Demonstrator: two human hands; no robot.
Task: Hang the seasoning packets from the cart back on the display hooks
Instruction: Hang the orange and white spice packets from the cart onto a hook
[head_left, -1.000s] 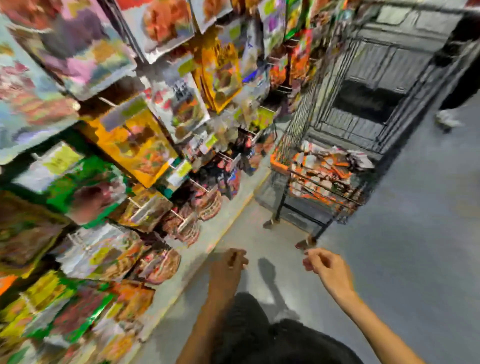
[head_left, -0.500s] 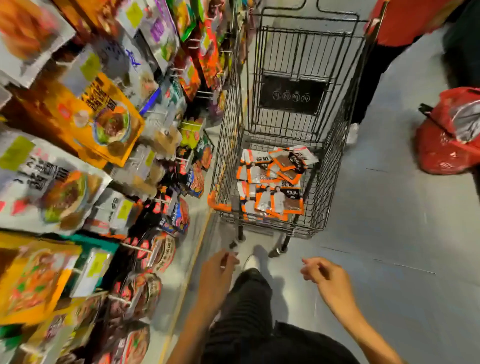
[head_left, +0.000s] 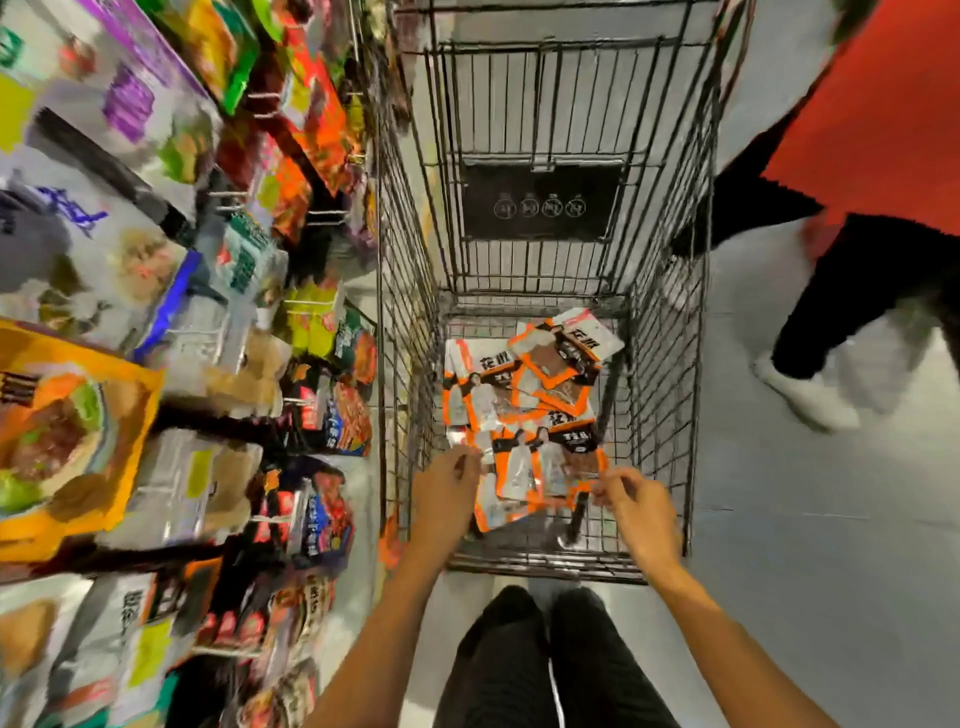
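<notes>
Orange-edged seasoning packets (head_left: 524, 410) lie heaped in the wire cart (head_left: 670, 364), where the head view shows the left hand (head_left: 447, 491) and right hand (head_left: 636, 506), empty over the aisle a second ago, now reaching the heap's near edge with loosely curled fingers; whether either pinches a packet I cannot tell, so pickup looks only begun.

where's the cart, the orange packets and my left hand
cart (head_left: 545, 565): head view, wire of its near end wall
orange packets (head_left: 524, 410): head view, middle of the pile on the cart floor
left hand (head_left: 441, 491): head view, back of the hand
</notes>
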